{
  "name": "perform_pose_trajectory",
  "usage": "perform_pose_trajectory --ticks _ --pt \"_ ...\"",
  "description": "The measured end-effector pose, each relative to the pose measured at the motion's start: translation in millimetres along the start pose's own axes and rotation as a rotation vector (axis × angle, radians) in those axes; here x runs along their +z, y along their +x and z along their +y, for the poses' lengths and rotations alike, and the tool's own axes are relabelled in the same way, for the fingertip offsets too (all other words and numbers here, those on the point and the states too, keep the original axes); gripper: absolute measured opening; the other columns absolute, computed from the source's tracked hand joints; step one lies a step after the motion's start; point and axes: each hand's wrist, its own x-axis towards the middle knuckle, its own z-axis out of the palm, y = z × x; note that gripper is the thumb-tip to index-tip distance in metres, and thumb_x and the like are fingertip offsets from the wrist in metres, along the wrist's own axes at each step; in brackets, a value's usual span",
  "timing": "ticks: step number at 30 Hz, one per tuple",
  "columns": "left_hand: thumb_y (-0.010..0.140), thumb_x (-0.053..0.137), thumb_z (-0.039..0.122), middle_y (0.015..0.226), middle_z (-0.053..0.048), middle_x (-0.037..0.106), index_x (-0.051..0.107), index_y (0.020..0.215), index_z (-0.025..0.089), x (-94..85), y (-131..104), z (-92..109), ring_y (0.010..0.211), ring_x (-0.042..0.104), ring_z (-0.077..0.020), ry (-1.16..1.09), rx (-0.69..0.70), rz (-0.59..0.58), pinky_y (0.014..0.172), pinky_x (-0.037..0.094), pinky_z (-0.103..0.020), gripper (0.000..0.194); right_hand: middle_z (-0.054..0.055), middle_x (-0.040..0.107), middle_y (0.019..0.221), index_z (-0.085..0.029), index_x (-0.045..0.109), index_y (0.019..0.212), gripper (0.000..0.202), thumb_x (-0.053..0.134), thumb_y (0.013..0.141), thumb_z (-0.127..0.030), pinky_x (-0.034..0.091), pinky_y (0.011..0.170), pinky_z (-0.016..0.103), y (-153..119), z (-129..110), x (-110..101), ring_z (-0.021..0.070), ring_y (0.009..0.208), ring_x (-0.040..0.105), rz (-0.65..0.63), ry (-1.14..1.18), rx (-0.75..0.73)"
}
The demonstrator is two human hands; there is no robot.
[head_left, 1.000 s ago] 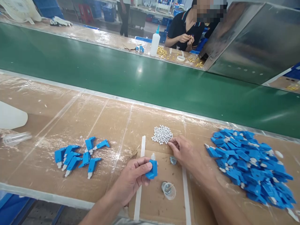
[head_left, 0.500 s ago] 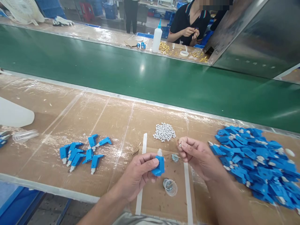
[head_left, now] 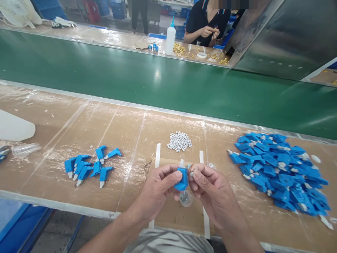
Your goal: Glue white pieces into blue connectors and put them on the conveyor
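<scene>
Pinching an angular blue plastic part (head_left: pixel 182 180), your left hand (head_left: pixel 160 184) is leaving its white tip (head_left: pixel 182 163) free toward twelve; at three, your right hand (head_left: pixel 214 186) is pinching a small whitish piece (head_left: pixel 191 174).

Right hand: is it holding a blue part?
No, the right hand pinches a small whitish piece at its fingertips, while the blue part is in the left hand.

left hand (head_left: pixel 164 182) holding blue piece (head_left: pixel 182 179), right hand (head_left: pixel 207 182) beside it, small white pieces (head_left: pixel 179 141) heaped beyond
</scene>
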Motion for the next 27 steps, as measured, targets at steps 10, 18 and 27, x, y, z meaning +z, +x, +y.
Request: perform_pose_trajectory --ticks 10,18,27 --pt "0.076 0.073 0.025 0.062 -0.006 0.067 0.068 0.071 0.009 5.4 -13 10 0.041 0.050 -0.0033 -0.274 -0.434 -0.002 0.031 0.027 -0.010 0.018 0.002 0.053 0.083 -0.022 0.067 0.094 0.011 0.059 0.101 -0.022 0.040 0.069 0.032 -3 -10 -17 0.0196 0.078 0.050 -0.190 -0.473 -0.478" --pt "0.082 0.069 0.023 0.064 -0.010 0.070 0.073 0.075 0.005 0.9 -13 7 0.039 0.054 -0.0034 -0.380 -0.583 -0.008 0.030 0.031 -0.007 0.020 0.002 0.057 0.083 -0.021 0.067 0.099 0.014 0.058 0.098 -0.010 0.042 0.069 0.034 -3 -8 -24 0.0202 0.077 0.054 -0.281 -0.585 -0.585" --pt "0.084 0.065 0.016 0.063 -0.012 0.069 0.071 0.072 0.004 -4.0 -10 5 0.041 0.057 -0.0047 -0.411 -0.611 -0.014 0.032 0.036 -0.005 0.019 0.004 0.064 0.086 -0.020 0.066 0.103 0.024 0.061 0.091 0.001 0.046 0.063 0.032 -4 -16 -26 0.0188 0.074 0.059 -0.330 -0.812 -0.771"
